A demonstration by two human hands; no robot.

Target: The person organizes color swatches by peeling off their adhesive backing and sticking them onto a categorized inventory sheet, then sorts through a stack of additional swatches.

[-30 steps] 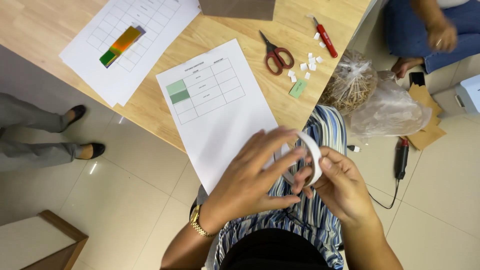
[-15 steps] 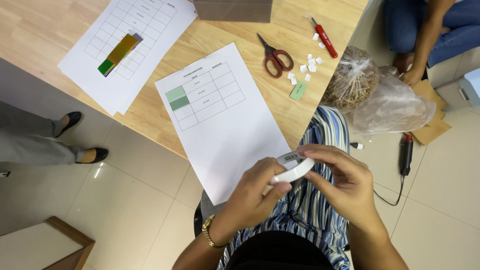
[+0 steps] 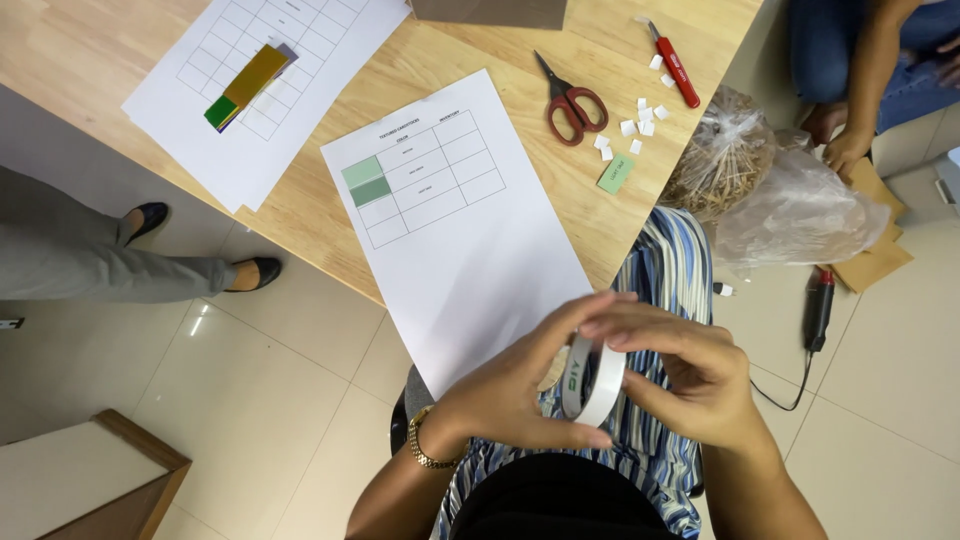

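A white roll of tape stands on edge between both hands, above my striped lap. My left hand grips it from the left, thumb under the ring and fingers over the top. My right hand pinches its upper rim from the right. A white sheet with a printed grid and two green swatches hangs over the near edge of the wooden table, just beyond my hands.
On the table lie red-handled scissors, a red craft knife, small white paper bits, a green tag and a second grid sheet with coloured strips. Clear bags sit right; other people's legs show left and top right.
Both hands have shifted slightly right and down with the tape roll, which has turned from lying flat to standing on edge. The left fingers now reach over its top.
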